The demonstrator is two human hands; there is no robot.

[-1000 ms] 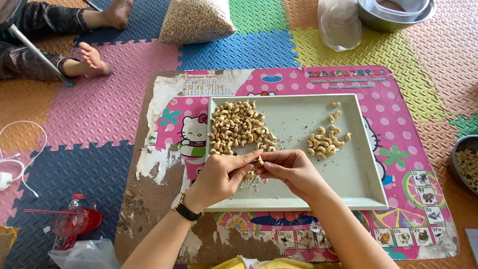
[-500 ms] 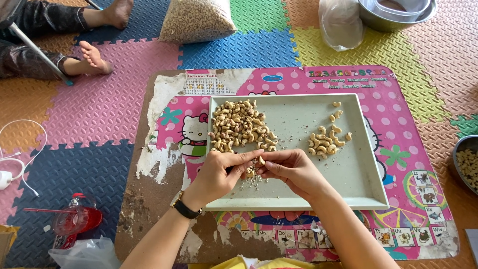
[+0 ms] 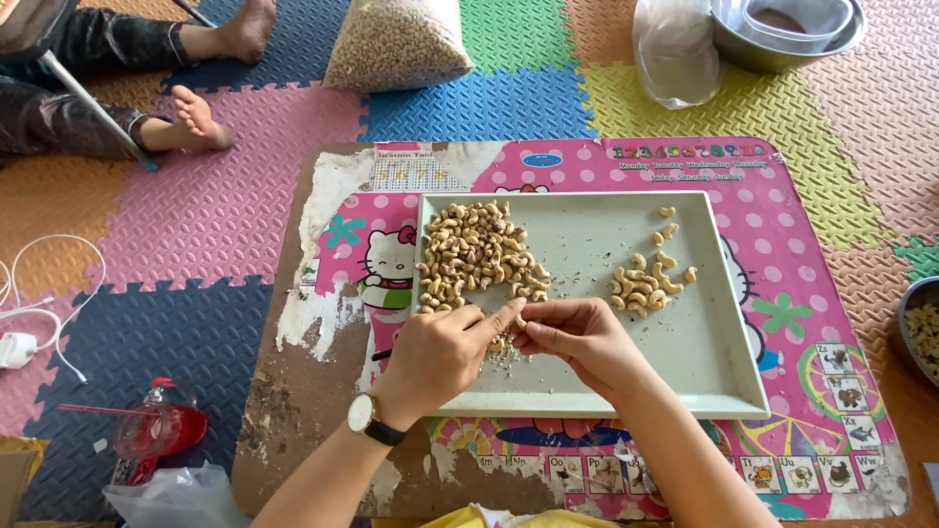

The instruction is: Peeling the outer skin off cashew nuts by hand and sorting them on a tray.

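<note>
My left hand point(image 3: 440, 354) and my right hand point(image 3: 579, 339) meet over the near part of a pale grey tray point(image 3: 719, 357), pinching one cashew nut point(image 3: 517, 319) between their fingertips. A black-strapped watch sits on my left wrist. A large heap of unpeeled cashews point(image 3: 477, 256) lies in the tray's far left part. To the right of my hands is a smaller pile of pale peeled cashews point(image 3: 646, 284). Skin flakes point(image 3: 501, 352) are scattered under my hands.
The tray rests on a worn pink picture board point(image 3: 782, 254) over coloured foam floor tiles. A bag of nuts point(image 3: 396, 44), a clear plastic bag point(image 3: 675, 49) and a metal bowl point(image 3: 782, 24) lie beyond. Another person's feet point(image 3: 201, 112) are far left; a red bottle point(image 3: 156, 430) near left.
The view has shifted slightly, so everything sits a little lower. My left wrist has rolled, showing the watch face. Both hands stay together on the cashew.
</note>
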